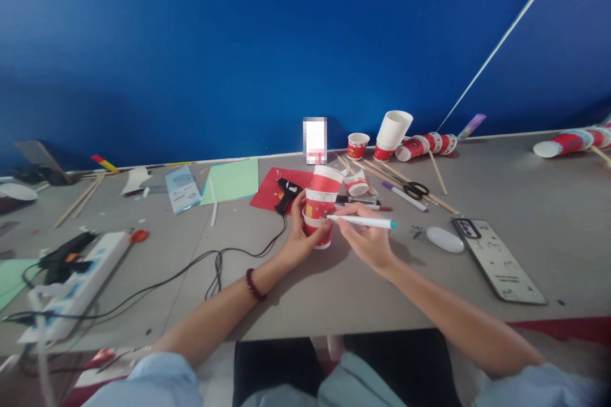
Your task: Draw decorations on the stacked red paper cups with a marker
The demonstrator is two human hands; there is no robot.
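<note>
Near the middle of the table stand several red and white paper cups (pixel 326 182), joined one above another and tilted slightly to the right. My left hand (pixel 301 232) wraps round the lower part of these cups, thumb across the front. In my right hand (pixel 367 238) is a white marker pen (pixel 365 221) with a teal end on the right. Its tip points left and meets or nearly meets the cup's side; I cannot tell whether it touches. Behind my left hand lies a black glue gun (pixel 287 194) on red paper (pixel 265 188).
Farther back are a small cup (pixel 358 146), stacked white cups (pixel 394 129) and scissors (pixel 416 190). At right lie a phone (pixel 499 261) and a white oval case (pixel 445 240). A power strip (pixel 102 267) and the glue gun's cord (pixel 191 273) occupy the left.
</note>
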